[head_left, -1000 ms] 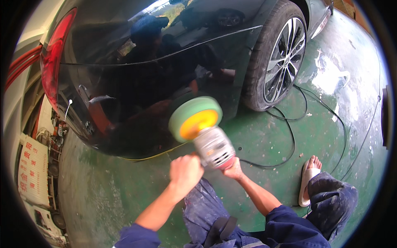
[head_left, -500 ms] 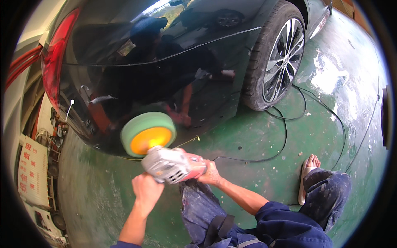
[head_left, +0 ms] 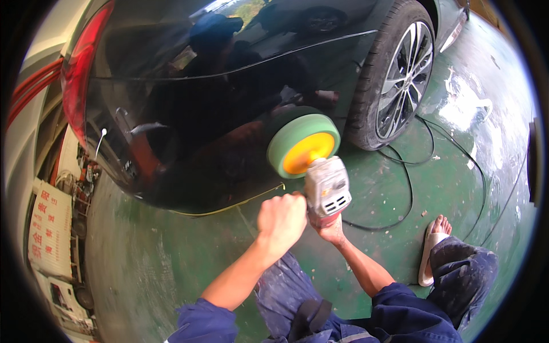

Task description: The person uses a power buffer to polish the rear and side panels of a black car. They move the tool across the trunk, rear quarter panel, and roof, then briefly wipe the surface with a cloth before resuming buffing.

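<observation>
A car polisher (head_left: 326, 186) with a pale head and red body is held in both my hands. My left hand (head_left: 281, 222) is a fist at its left side, round what looks like a side handle that the fingers hide. Lower down, my right hand (head_left: 331, 231) wraps the red rear body. The green foam pad (head_left: 279, 153), with a blurred yellow centre, faces the dark rear bumper (head_left: 194, 148) just left of the wheel. Whether it touches the glossy paint I cannot tell. Yellow tape (head_left: 229, 204) runs along the bumper's lower edge.
A black cord (head_left: 400, 222) loops across the green floor (head_left: 171, 257) past the rear wheel (head_left: 403, 86). My sandalled foot (head_left: 433, 243) rests at the right. The red tail light (head_left: 84, 74) is at the upper left; a white truck (head_left: 60, 294) stands beyond.
Both hands have carried the polisher to the right and slightly up along the bumper, towards the wheel. The tool has turned more upright, and the tape's edge shows more fully.
</observation>
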Available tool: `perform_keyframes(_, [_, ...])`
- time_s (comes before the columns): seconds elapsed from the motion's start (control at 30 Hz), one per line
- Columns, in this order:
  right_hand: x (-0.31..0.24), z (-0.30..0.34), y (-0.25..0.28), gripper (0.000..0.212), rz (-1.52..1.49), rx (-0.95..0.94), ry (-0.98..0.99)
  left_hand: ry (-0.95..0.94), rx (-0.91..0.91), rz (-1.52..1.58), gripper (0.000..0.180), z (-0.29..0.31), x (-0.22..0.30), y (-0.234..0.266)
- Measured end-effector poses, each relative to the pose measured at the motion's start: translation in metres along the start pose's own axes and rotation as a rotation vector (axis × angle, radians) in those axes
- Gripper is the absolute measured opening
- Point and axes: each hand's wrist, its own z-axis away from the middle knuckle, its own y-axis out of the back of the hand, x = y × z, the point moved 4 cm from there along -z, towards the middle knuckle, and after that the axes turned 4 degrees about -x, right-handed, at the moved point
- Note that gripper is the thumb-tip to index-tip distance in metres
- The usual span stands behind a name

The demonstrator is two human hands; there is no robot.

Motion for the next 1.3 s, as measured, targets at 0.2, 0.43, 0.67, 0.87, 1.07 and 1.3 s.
perform_keyframes(0.2, [0.08,-0.004,-0.035,0.037,-0.46,-0.027,-0.089,0.065,-0.036,0.004,0.016,0.017,-0.021,-0.02])
perform_keyframes(0.43, [-0.095,-0.002,-0.105,0.041,0.039,-0.267,0.039,0.379,0.219,-0.046,0.013,0.136,-0.127,0.002])
perform_keyframes(0.67, [-0.121,-0.01,-0.061,0.041,0.044,-0.183,0.049,0.308,0.364,0.069,0.012,0.112,-0.108,0.03])
perform_keyframes(0.87, [-0.044,-0.02,0.01,0.042,-0.374,0.017,-0.08,-0.095,0.17,-0.211,0.007,-0.006,0.019,0.073])
perform_keyframes(1.07, [-0.135,-0.025,0.066,0.029,0.052,0.054,0.02,-0.244,0.346,-0.366,0.006,-0.029,0.056,0.09])
perform_keyframes(1.3, [-0.169,-0.037,0.051,0.035,0.131,0.012,0.108,-0.042,0.466,-0.27,0.029,0.02,0.003,0.113])
